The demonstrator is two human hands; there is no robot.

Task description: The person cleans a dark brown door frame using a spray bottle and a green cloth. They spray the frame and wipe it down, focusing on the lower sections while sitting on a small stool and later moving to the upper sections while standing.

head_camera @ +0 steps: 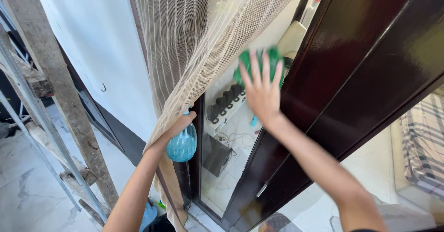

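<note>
A green cloth [259,63] is pressed flat against the glass pane [231,135] of a window, close to the dark brown frame [351,75], under the spread fingers of the right hand [262,91]. The cloth is pinned by the open palm more than clenched, and its edges show blurred above the fingertips. Lower and to the left, a light blue spray bottle [182,144] is grasped in the closed grip of the left hand [178,125], whose wrist is partly draped by a beige mesh curtain [194,38] that hangs across the upper pane.

Through the glass, a black power strip [225,100] with cables and a pale floor are seen. A rough concrete post [60,98] stands well to the left on a marble floor [18,186].

Several risks can be judged from this. Since the cloth is held only by palm pressure, it could slide out and drop. The curtain could be caught under the cloth or snagged on the bottle. Spray might be driven past the frame toward the power strip inside, if a gap is open there; this cannot be told.
</note>
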